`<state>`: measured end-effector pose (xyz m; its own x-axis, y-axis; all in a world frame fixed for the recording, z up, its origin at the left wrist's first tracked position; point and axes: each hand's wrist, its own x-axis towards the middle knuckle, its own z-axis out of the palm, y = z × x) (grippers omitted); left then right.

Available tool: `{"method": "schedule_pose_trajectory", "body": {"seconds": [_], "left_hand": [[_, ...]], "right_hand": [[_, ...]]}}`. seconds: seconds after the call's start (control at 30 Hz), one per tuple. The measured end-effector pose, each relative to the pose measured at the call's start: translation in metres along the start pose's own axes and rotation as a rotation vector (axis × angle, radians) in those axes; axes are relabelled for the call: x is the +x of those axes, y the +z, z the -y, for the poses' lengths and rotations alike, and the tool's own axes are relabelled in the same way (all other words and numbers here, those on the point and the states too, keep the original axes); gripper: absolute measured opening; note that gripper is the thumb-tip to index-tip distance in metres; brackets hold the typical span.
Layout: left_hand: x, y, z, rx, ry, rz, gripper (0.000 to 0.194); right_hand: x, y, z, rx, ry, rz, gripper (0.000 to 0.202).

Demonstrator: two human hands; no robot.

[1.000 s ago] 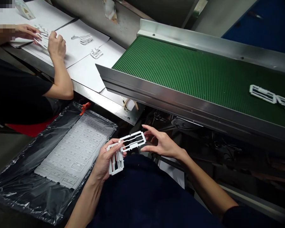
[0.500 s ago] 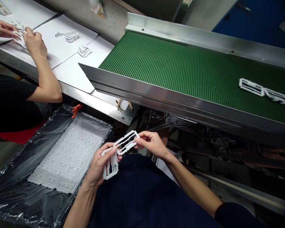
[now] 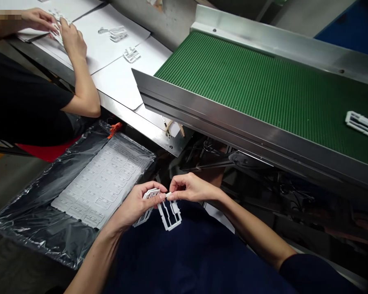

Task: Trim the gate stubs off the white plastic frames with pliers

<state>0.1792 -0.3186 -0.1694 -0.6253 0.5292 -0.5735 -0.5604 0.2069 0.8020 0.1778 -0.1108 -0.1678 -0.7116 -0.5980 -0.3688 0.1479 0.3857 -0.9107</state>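
Note:
A white plastic frame part (image 3: 168, 216) with two slotted sections hangs in front of my dark blue clothing. My left hand (image 3: 142, 202) is closed on it, thumb and fingers near the joint between the sections. At the top edge of the right-hand section, my right hand (image 3: 187, 188) pinches the same part, its fingertips almost touching those of my left hand. The two sections hang at an angle to each other, one partly behind my left hand.
A plastic-lined box (image 3: 27, 212) holds rows of white parts (image 3: 101, 179). Another white part (image 3: 363, 124) lies on the green conveyor (image 3: 248, 81). Beside a person's hands (image 3: 73, 41), more parts (image 3: 131, 54) rest on the paper-covered table (image 3: 116, 87).
The white part has turned so its right section hangs downward. My right hand has come in close to my left. The view has shifted left, with the surroundings appearing farther right.

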Motion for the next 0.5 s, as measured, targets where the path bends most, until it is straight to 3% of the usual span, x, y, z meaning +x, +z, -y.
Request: {"method": "schedule_pose_trajectory", "body": {"seconds": [0.1,0.3,0.4,0.5], "left_hand": [[-0.006,-0.008,0.003,-0.002,-0.038,0.014,0.025],[-0.016,-0.015,0.012,-0.011,-0.062,-0.071,0.026],[-0.024,-0.015,0.019,-0.026,-0.072,-0.122,0.025],[-0.034,-0.016,0.024,-0.037,-0.098,-0.171,0.024]], "right_hand": [[0.020,-0.008,-0.009,0.055,0.060,0.018,0.033],[0.113,-0.061,-0.037,-0.384,0.369,-0.598,0.035],[0.160,-0.079,-0.046,-0.455,0.441,-0.758,0.052],[0.191,-0.084,-0.053,-0.469,0.525,-0.817,0.058]]}}
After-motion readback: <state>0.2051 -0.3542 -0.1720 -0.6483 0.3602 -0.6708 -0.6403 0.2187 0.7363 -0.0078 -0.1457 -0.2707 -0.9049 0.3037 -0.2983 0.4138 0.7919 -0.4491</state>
